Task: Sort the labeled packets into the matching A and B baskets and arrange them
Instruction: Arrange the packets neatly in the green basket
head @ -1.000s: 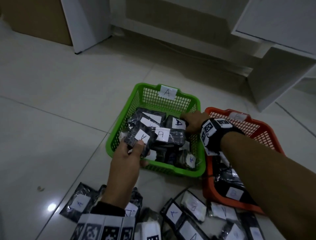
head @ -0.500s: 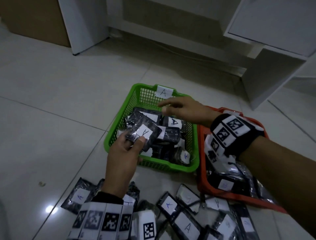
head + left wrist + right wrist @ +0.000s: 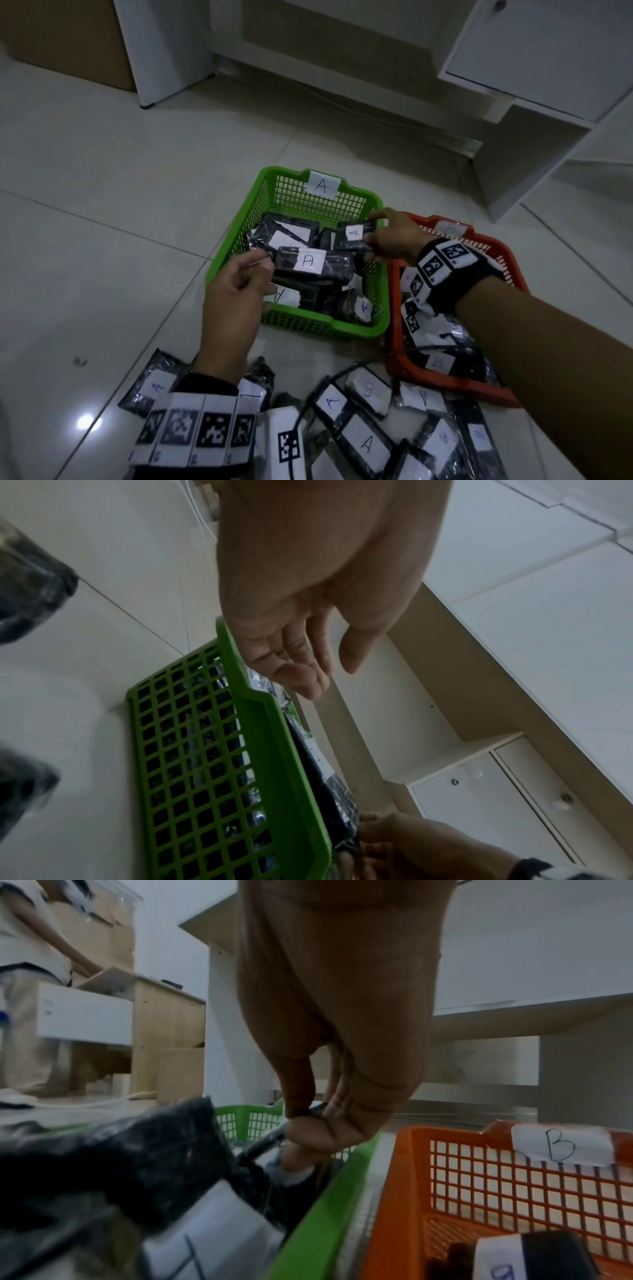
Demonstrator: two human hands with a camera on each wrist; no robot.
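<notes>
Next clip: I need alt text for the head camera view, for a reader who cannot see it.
Over the green basket tagged A, the right hand pinches an A-labelled packet while the left hand, fingers relaxed, hovers at the near edge. An orange basket sits to the right; unsorted packets lie on the floor.

**An office or storeroom floor used as a sorting spot**

The work happens on a pale tiled floor (image 3: 102, 192), not at a bench. White flat-pack cabinets (image 3: 534, 51) with small round locks stand along the wall, next to a wood-grain desk (image 3: 167, 1031) and a cardboard box (image 3: 99, 926). Another person (image 3: 27, 988) stands by an open white drawer (image 3: 84, 1012). The plain furniture and bare walls suggest an office or storage room, though which one cannot be told.
</notes>
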